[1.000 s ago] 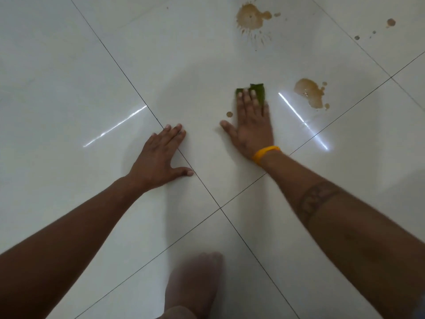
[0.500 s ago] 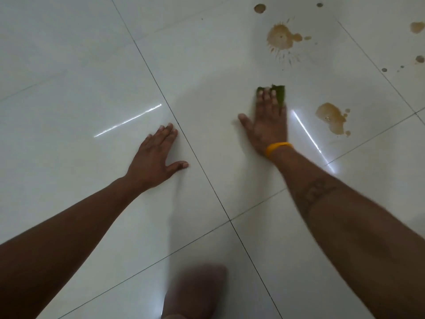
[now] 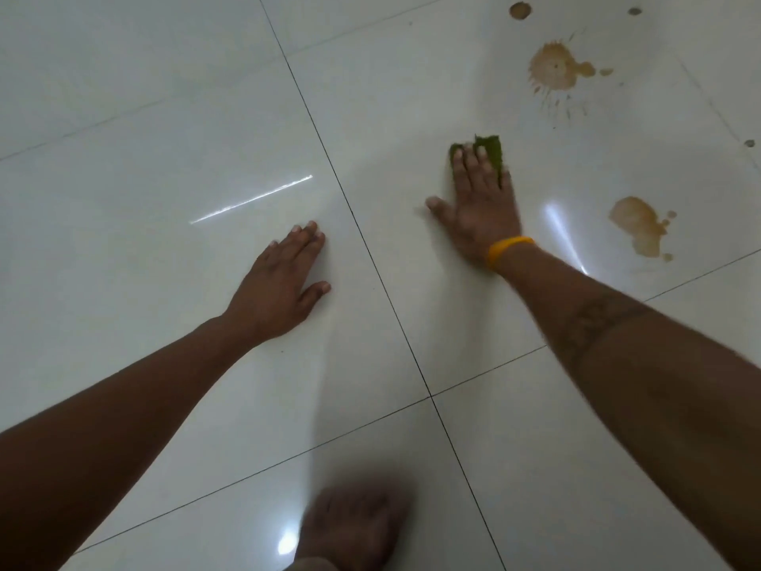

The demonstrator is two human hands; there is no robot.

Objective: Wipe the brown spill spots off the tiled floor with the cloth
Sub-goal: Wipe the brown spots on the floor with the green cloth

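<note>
Surface: glossy white tiled floor (image 3: 144, 117) of large square tiles, divided by thin dark grout lines that cross at lower centre of the frame. Three bright light reflections lie on it: a streak at centre left, a wedge just right of the right wrist, a small glare at bottom centre. No walls or furniture in view.

Brown spill spots, counted:
- one large brown splash with radiating streaks (image 3: 556, 70), upper right;
- one brown blotchy puddle with small satellite drops (image 3: 638, 226), right of centre, on the same tile as the cloth and well apart from it;
- one round brown drop (image 3: 520, 11) at the top edge;
- two small dark specks, one at top right (image 3: 634, 11) and one at the right edge (image 3: 749, 143), too small to judge for colour.

Cloth: one small green crumpled cloth (image 3: 492, 152), upper centre right, lying on the floor below the large splash. Only its far edge shows; the rest is hidden beneath the fingers.

Hands, two:
- right hand (image 3: 479, 208), palm down, fingers straight and laid flat on the cloth, thumb spread to the left on bare tile; one yellow band (image 3: 508, 251) circles the wrist, and a dark patterned marking bands the forearm.
- left hand (image 3: 280, 278), centre, flat on the floor, fingers straight and together, thumb out, holding nothing.

Foot: one bare foot (image 3: 354, 525), bottom centre, blurred and cut off by the lower edge.

Both forearms are cut off by the frame edges.
</note>
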